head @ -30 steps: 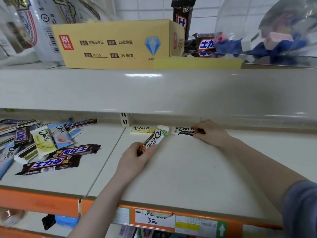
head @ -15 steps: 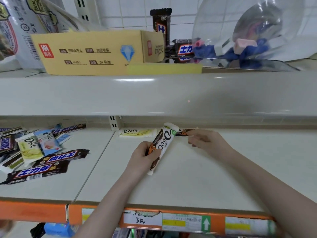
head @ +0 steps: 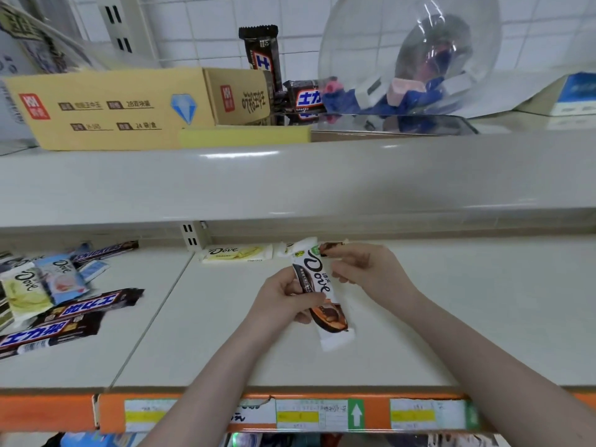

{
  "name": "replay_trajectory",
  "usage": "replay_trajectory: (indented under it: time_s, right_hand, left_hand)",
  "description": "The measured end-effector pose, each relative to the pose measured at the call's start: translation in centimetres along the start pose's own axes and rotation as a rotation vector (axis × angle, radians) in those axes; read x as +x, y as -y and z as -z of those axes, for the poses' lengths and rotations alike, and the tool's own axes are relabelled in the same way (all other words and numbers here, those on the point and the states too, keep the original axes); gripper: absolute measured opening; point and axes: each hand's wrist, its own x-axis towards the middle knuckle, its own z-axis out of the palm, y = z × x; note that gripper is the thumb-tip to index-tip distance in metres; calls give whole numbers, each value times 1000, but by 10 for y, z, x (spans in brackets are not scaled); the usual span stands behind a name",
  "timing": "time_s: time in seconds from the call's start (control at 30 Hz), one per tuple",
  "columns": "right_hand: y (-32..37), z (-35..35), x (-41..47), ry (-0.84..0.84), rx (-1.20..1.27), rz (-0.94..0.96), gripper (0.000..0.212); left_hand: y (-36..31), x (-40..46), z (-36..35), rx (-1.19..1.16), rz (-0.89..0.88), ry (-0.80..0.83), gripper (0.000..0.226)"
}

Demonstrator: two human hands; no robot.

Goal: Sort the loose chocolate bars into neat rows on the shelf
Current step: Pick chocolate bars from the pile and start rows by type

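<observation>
My left hand [head: 283, 296] grips a white and brown Dove bar [head: 317, 282], held upright and slightly tilted above the middle shelf [head: 451, 317]. My right hand [head: 367, 272] meets the bar's upper right edge with thumb and curled fingers. Behind it, at the shelf's back, a brown Dove bar [head: 333, 246] lies mostly hidden. A yellow Dove bar [head: 237, 253] lies flat to its left. Loose bars are heaped on the left shelf section: Dove bars [head: 24, 288], dark bars with blue lettering [head: 90, 306] and a Snickers bar [head: 103, 251].
The upper shelf [head: 290, 179] overhangs the back of the work area. On it stand a yellow carton [head: 122, 108], more dark bars [head: 261, 56] and a clear bag [head: 416, 59]. An orange price strip [head: 322, 414] marks the front edge.
My left hand has lifted the Dove bar off the shelf and turned it upright. My right hand left the back bar and came to the held bar. The view shifted right.
</observation>
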Motion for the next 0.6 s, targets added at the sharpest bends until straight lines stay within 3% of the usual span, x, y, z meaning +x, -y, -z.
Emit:
replay_trajectory:
  time_s: [0.23, 0.47, 0.6]
  right_hand:
    - [-9, 7, -23, 196, -72, -28, 26]
    - [-12, 17, -24, 158, -100, 19, 29]
    - [-14, 18, -24, 134, -457, 191, 25]
  left_hand:
    - [-2, -1, -2, -296, 92, -105, 12]
    - [-4, -2, 7, -324, 126, -126, 18]
    - [-1, -4, 3, -363, 170, -113, 18]
